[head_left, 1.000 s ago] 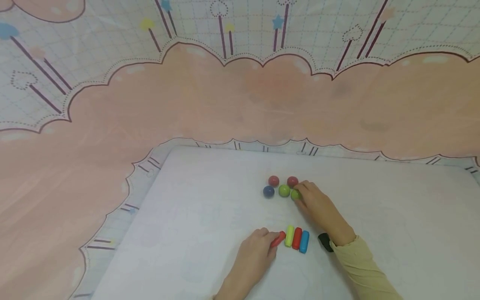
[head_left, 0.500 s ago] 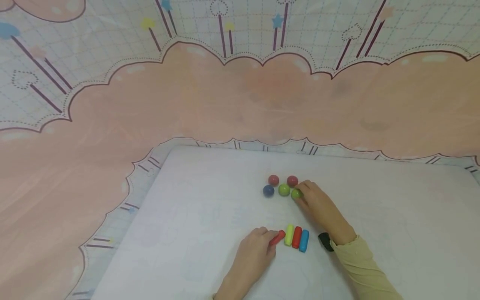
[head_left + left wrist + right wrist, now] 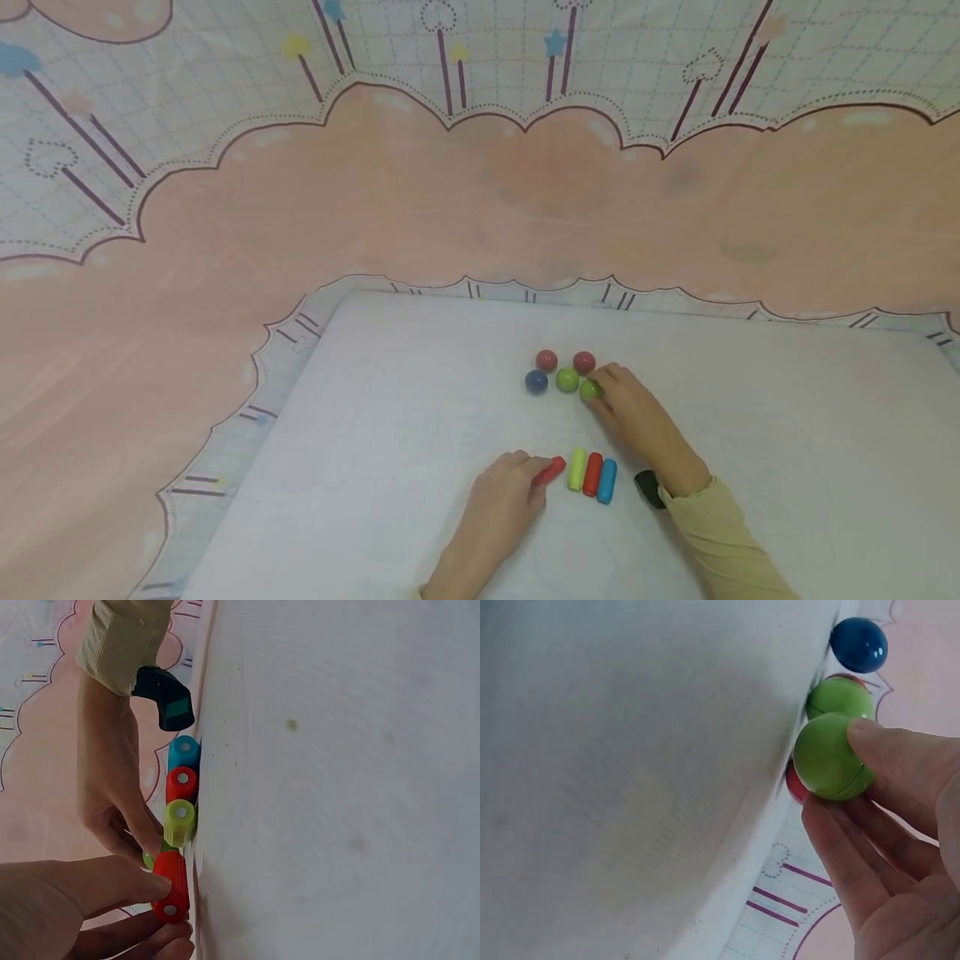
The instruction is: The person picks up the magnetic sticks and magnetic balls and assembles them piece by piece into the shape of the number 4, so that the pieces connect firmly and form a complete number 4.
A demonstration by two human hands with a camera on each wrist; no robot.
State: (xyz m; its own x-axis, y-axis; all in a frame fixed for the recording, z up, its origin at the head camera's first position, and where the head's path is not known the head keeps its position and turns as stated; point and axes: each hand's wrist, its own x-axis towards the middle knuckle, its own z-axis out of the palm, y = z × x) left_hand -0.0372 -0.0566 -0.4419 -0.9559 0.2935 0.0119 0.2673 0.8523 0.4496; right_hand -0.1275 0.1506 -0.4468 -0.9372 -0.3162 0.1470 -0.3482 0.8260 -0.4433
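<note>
In the head view my left hand (image 3: 498, 504) pinches a short red cylinder (image 3: 552, 470) with rounded ends between thumb and fingers. The left wrist view shows a pale dot on the end of this red cylinder (image 3: 172, 885). Just right of it, a yellow-green cylinder (image 3: 577, 470), a second red cylinder (image 3: 592, 475) and a blue cylinder (image 3: 607, 482) lie side by side. Farther back, my right hand (image 3: 637, 417) holds a glossy green ball (image 3: 825, 757) by thumb and fingertips. Beside that ball sits another green ball (image 3: 567, 380), with a dark blue ball (image 3: 536, 382) to its left.
Two red balls (image 3: 547, 360) stand behind the green and blue ones. A black band (image 3: 648, 489) shows at the right wrist, below a pale yellow sleeve (image 3: 723, 533). The white tabletop (image 3: 390, 400) ends at a back edge, with a patterned cloth (image 3: 450, 200) beyond.
My left hand has drawn slightly left with the red cylinder, widening the gap to the yellow-green one. The right hand and its green ball have hardly moved.
</note>
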